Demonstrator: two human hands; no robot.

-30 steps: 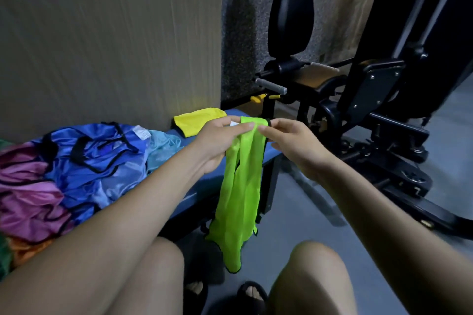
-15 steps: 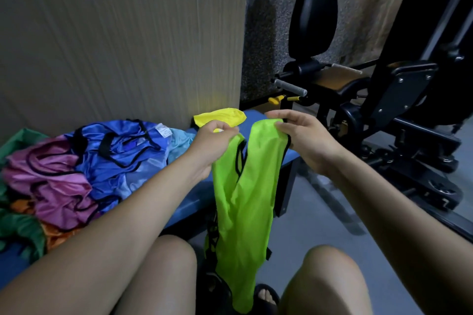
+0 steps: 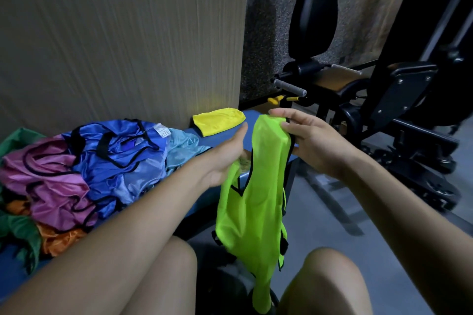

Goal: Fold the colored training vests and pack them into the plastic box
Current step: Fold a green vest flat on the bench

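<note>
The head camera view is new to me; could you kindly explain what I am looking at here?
There is no machine: a person wears a camera on the head, looking down at their own arms and knees. The right hand pinches the top of a neon green vest, which hangs toward the floor. The left hand is at its other strap, though its grip is hidden. On the blue bench lie a pile of blue, purple, orange and green vests and a folded yellow vest. Cardboard stands behind, gym equipment to the right. No plastic box shows.
</note>
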